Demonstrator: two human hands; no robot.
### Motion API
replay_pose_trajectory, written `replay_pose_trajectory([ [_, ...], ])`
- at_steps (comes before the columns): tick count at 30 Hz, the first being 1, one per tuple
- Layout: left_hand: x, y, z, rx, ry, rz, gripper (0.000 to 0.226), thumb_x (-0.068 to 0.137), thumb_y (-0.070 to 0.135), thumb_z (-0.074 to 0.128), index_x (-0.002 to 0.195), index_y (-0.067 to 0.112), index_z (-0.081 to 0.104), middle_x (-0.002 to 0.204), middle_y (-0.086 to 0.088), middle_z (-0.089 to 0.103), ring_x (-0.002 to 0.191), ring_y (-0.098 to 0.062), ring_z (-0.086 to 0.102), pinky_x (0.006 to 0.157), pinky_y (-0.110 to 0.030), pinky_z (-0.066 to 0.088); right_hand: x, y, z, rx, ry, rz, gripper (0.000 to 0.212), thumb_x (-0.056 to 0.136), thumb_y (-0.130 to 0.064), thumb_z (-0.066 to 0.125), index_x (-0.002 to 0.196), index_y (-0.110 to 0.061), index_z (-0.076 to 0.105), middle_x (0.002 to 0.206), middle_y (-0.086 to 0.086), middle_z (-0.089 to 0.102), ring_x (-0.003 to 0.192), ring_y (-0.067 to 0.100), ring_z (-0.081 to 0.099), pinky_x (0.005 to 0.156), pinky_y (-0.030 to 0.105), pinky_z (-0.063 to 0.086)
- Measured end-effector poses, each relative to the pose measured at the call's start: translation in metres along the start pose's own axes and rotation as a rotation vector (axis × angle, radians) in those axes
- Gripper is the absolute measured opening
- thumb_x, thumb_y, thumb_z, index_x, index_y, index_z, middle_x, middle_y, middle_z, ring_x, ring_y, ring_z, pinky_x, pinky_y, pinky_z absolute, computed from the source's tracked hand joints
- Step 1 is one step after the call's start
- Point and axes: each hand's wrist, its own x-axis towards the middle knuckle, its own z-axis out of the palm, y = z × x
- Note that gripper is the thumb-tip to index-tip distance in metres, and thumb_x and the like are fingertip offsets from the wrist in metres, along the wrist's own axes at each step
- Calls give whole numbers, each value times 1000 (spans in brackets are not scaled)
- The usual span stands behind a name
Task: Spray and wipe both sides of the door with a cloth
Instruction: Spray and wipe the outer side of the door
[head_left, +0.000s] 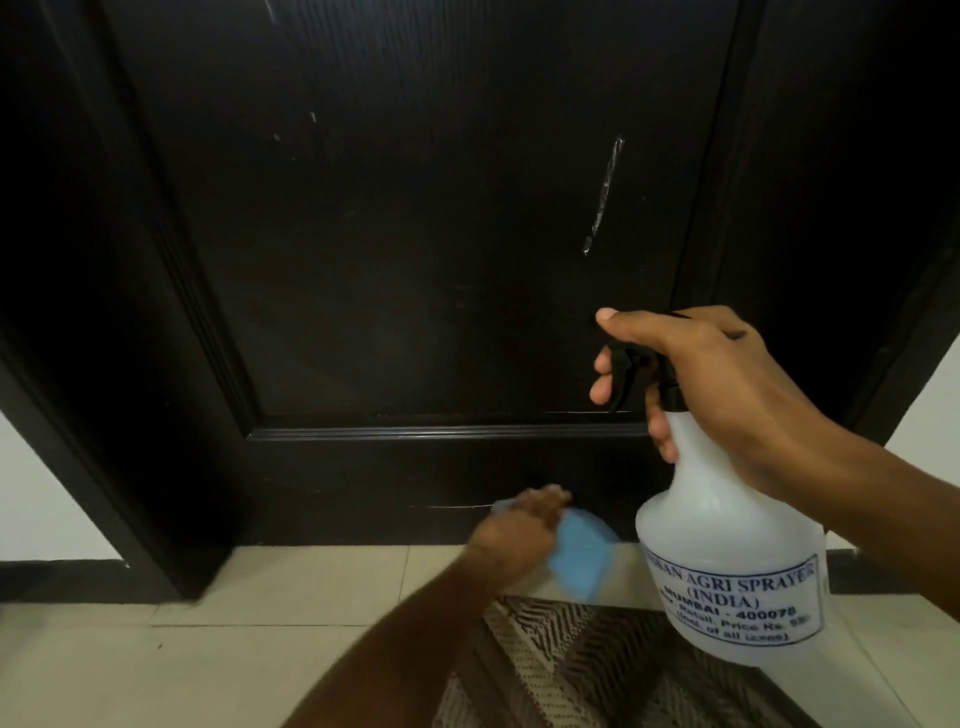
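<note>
A dark brown panelled door (415, 234) fills the view, shut in its frame, with a pale streak on the right of its panel. My left hand (514, 525) holds a blue cloth (579, 558) against the door's bottom rail, just above the floor; the hand is blurred. My right hand (717, 379) grips the neck of a white spray bottle (727, 566) with a black trigger head, two fingers curled on the trigger and the thumb on top. The nozzle points at the door's lower right. The bottle carries a printed label.
The dark door frame (78, 364) runs down both sides to white walls with a dark skirting. Pale floor tiles (208, 649) lie below. A brown patterned doormat (571, 670) sits in front of the door, under my arms.
</note>
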Motion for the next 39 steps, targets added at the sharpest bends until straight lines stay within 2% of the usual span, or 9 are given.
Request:
replay_pose_trajectory([
  [3,-55,-71,39,68,-173,-41,69,101,19,47,157,18,6,164,-1,-3,151,-23,0,117,-38,-3,1,-2,8,-8,-14,-18,43,95,-50,59,92,-10,74,82,9,77,42,15,52,40,27,45],
  [7,-121,-150,47,250,-169,72,87,92,8,59,156,17,0,162,-2,-13,150,-22,-6,113,-41,-12,4,0,22,-5,-31,-1,42,95,-50,60,92,-11,74,83,9,77,43,15,52,41,29,45],
  [11,-159,-189,56,375,-172,74,98,82,7,73,156,16,10,161,-6,-7,150,-27,9,112,-45,-2,5,-1,37,-12,-43,24,41,94,-50,60,94,-11,74,84,10,77,44,16,52,42,31,45],
  [15,-156,-166,54,535,68,372,78,79,22,74,148,20,37,157,-4,33,146,-24,28,117,-44,17,10,-4,44,-1,-34,17,42,94,-48,60,93,-9,74,84,12,77,44,17,51,42,30,44],
  [19,-94,-105,31,450,269,677,53,97,16,53,148,10,39,157,-10,32,150,-28,17,123,-45,12,12,-10,55,-2,-29,34,42,94,-49,61,92,-9,75,84,12,78,44,16,51,44,31,44],
  [22,-48,-84,14,442,262,774,49,99,8,51,145,1,40,155,-15,35,148,-31,21,122,-47,14,12,-10,60,-1,-40,45,42,94,-49,62,91,-9,75,84,11,78,44,17,51,45,30,44],
  [29,-70,-137,40,549,-220,389,66,87,14,68,147,12,40,161,-10,22,151,-28,5,114,-41,-9,18,-3,59,-14,-52,63,42,94,-50,61,92,-10,75,86,10,78,43,16,52,45,31,45],
  [35,-118,-179,73,466,-305,265,77,92,4,61,154,8,15,164,-12,3,151,-27,-6,116,-41,-11,26,5,64,0,-53,92,42,94,-48,61,94,-7,74,85,12,77,42,17,50,42,29,44],
  [39,-148,-193,95,582,-230,229,81,87,8,70,153,11,24,163,-12,15,150,-29,7,108,-48,-8,28,7,69,10,-64,96,43,94,-49,62,94,-8,74,85,12,77,44,18,50,43,30,44],
])
